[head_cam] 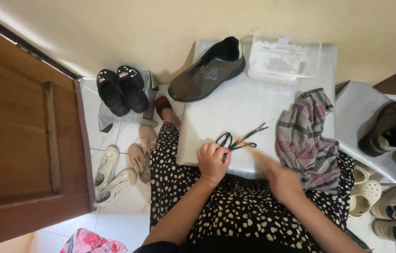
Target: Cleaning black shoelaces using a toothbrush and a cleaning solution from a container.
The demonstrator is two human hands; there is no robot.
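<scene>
Pinching the limp, light black shoelace on the tabletop, the left hand suits gripping near its loop; the blurred right hand cannot be read.

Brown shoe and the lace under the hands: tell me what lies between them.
Only bare white board shows in the head view between the brown shoe and the lace; nothing rests on that stretch.

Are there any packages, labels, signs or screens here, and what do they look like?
Clear plastic lidded box: rectangular, at the far edge of the white board, right of the olive-brown shoe.
Small pale label: on the box lid's far edge.
No signs or screens.
</scene>
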